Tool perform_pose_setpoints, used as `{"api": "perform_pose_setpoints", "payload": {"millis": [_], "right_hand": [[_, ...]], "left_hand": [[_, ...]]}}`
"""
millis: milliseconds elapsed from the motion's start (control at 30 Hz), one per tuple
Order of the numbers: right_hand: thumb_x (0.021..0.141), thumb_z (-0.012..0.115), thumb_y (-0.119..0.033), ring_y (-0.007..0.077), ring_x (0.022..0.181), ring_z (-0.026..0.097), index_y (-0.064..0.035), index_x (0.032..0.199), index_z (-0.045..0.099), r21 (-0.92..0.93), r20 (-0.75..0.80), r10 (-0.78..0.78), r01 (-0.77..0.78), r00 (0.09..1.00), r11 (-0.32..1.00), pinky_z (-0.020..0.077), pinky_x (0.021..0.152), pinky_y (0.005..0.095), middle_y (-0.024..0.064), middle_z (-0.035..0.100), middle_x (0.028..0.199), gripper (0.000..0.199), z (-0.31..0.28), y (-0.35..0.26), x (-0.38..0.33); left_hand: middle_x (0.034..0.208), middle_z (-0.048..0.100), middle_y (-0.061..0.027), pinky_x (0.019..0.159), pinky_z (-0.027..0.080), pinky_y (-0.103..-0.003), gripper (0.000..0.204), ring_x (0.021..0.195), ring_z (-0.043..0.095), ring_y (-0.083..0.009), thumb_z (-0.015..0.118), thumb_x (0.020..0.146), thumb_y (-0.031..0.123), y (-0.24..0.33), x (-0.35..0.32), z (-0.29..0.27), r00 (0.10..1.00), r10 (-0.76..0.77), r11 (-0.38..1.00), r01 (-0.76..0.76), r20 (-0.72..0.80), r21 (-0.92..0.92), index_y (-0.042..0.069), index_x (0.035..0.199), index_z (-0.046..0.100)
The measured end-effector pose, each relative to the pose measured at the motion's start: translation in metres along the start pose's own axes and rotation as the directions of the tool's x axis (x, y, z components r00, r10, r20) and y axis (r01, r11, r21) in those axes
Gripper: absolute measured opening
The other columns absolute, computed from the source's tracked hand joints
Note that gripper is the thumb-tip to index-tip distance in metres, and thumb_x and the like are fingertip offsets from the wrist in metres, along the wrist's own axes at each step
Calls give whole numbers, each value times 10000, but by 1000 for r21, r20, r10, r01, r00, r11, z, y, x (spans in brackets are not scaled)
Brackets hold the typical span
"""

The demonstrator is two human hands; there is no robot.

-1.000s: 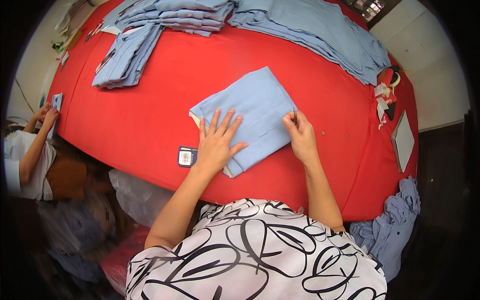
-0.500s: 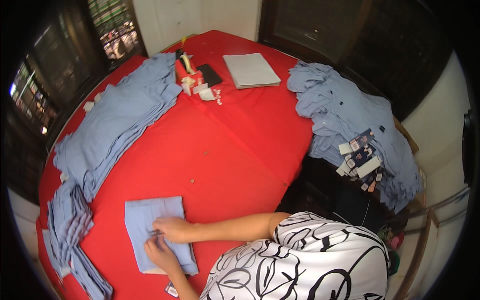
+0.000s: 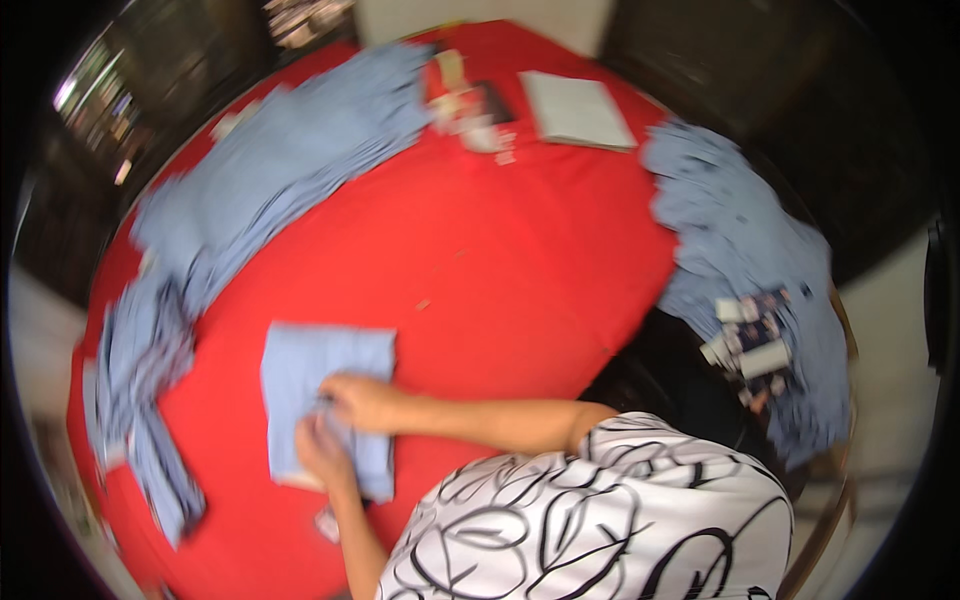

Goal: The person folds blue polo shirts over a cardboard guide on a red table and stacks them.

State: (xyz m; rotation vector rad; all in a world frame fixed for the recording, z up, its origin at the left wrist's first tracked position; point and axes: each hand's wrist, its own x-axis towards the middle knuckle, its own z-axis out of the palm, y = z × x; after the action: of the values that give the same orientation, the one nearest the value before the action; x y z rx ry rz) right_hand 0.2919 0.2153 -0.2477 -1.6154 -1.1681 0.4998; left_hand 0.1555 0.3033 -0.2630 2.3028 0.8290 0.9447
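Observation:
A folded light-blue garment (image 3: 290,365) lies flat on the red-covered table in front of me. Over its middle, my right hand (image 3: 365,402) has its fingers pinched together near a small dark spot on the cloth. My left hand (image 3: 323,452) is just nearer to me, its fingers bent and closed against the same area. What the fingertips grip is too small and blurred to name. Partly tucked by the garment's near edge is a small card tag (image 3: 327,523), close to my left forearm.
Stacked light-blue garments (image 3: 270,150) run along the table's left side, with folded ones (image 3: 145,350) nearer me. More garments (image 3: 735,210) are heaped at right, bearing a pile of tags (image 3: 755,340). White sheets (image 3: 577,108) and blurred small items (image 3: 470,115) sit at the back.
The whole view has shifted, so the table and garments appear higher and tilted, with more blur. Both hands stay together over the folded garment, fingers still closed.

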Motion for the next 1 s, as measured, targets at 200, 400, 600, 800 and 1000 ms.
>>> {"api": "perform_pose_setpoints", "payload": {"millis": [200,400,600,800,1000], "right_hand": [[861,716,-130,309,890,685,-17,1220,509,-53,-19,110,-111,994,992,544,784,382,205,676,1021,429,-20,-19,-9],[821,717,-94,293,858,663,-21,1084,606,-314,152,29,21,988,949,530,755,389,143,660,989,295,-19,-39,-10],[812,698,-78,342,913,642,-15,1045,658,-380,184,27,46,983,924,516,785,422,159,645,1015,245,-20,-37,-7],[869,524,-79,396,976,623,-13,1020,654,-233,197,62,-15,978,972,503,838,474,205,639,1069,211,-6,-29,-5],[775,600,-34,374,912,640,8,935,638,-288,153,15,30,988,957,511,766,470,174,633,997,171,-19,-34,-4]], "left_hand": [[866,644,-156,740,467,-433,64,804,605,-365,601,915,79,12,3,-1,999,-5,1000,5,-47,4,15,905,606],[825,653,-138,707,483,-400,109,776,619,-315,597,940,110,13,-1,-12,995,-92,996,92,-47,2,6,908,595],[847,661,-150,724,491,-400,100,787,622,-337,610,929,107,17,4,-2,994,-95,993,92,-44,-67,9,913,613],[851,651,-114,716,490,-319,162,763,593,-191,534,984,126,-15,-12,1,989,-143,982,136,-48,-131,-11,955,615],[861,618,-144,732,475,-364,214,775,568,-247,521,997,157,17,5,-4,993,-121,991,121,7,-57,-46,954,572]]}}
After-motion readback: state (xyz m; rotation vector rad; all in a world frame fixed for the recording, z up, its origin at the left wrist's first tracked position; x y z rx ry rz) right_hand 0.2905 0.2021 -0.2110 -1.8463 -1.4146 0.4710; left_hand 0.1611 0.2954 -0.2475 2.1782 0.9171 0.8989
